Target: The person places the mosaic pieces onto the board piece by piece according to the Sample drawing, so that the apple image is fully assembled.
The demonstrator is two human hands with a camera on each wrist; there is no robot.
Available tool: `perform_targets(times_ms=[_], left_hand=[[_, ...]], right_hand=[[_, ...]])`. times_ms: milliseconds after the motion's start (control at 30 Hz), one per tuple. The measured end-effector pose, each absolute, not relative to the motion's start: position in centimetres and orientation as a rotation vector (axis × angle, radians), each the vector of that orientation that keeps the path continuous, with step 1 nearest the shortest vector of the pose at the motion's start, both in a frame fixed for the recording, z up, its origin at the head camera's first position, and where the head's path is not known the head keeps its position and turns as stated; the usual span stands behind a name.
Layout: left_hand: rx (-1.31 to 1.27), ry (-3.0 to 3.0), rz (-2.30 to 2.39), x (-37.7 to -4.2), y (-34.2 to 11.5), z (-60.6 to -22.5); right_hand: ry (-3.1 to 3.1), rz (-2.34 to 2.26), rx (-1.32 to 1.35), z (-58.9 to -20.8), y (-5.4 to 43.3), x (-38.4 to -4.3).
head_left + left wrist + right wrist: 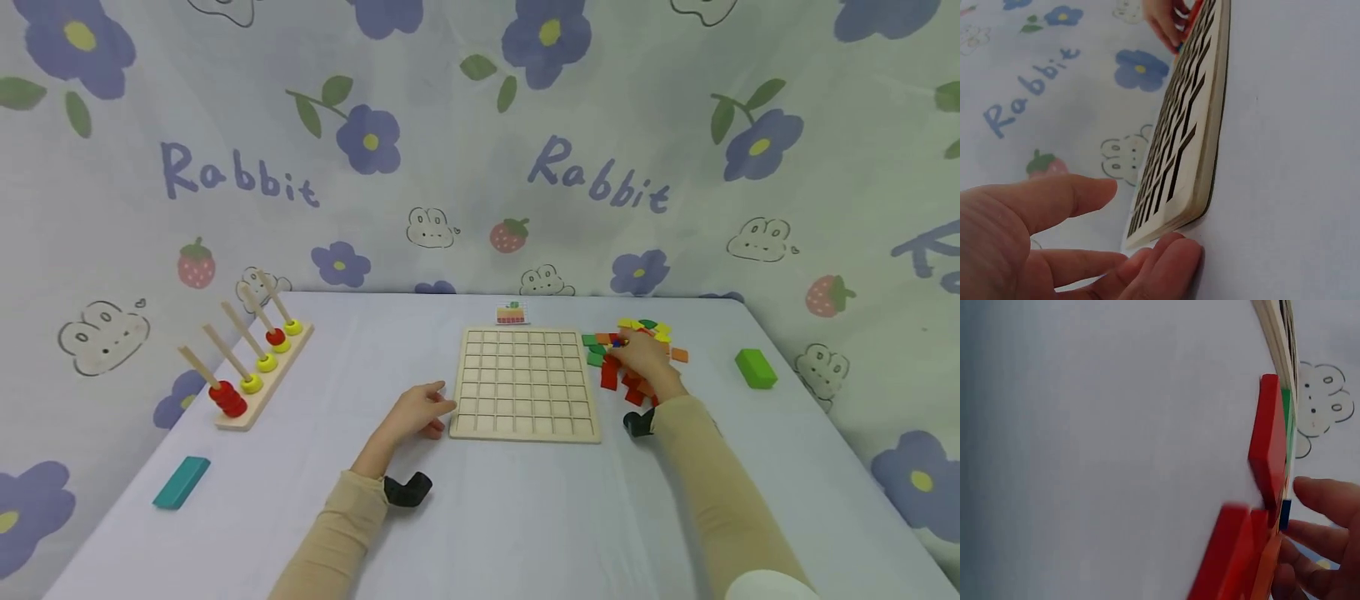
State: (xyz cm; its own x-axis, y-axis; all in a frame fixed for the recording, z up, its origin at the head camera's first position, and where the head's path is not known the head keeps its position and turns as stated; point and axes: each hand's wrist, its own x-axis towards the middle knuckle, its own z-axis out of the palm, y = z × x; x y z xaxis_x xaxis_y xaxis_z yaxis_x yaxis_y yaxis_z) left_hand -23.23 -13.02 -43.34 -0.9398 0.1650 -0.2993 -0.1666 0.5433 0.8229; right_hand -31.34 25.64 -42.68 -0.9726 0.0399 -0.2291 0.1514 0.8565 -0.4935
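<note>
My left hand [416,414] is beside the left edge of a square wooden grid board [525,383], its fingers loosely bent with nothing between them. In the left wrist view, the fingertips lie right at the corner of the board [1194,181]. My right hand [641,354] reaches down into a pile of coloured tiles right of the board. A small blue tile [1285,515] shows at its fingertips in the right wrist view, with thumb and forefinger parted. Red tiles [1269,434] stand out nearer that camera. Part of the pile is hidden under the right hand.
A small picture card [512,313] lies behind the board. To the left stands a wooden peg rack [270,375] with red and yellow beads. A teal block [182,482] lies at the front left, and a green block [756,368] at the far right.
</note>
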Motion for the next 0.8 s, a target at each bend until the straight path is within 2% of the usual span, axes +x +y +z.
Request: perform_targets(times_ms=[367, 800], left_hand=[[0.019, 2.429, 1.385, -23.2, -12.6, -44.0], [0.157, 2.465, 1.384, -23.7, -12.9, -44.8]], right_hand=[[2.911, -0.663, 0.104, -43.2, 24.7, -31.6], [2.929, -0.712, 0.108, -42.9, 24.9, -31.3]])
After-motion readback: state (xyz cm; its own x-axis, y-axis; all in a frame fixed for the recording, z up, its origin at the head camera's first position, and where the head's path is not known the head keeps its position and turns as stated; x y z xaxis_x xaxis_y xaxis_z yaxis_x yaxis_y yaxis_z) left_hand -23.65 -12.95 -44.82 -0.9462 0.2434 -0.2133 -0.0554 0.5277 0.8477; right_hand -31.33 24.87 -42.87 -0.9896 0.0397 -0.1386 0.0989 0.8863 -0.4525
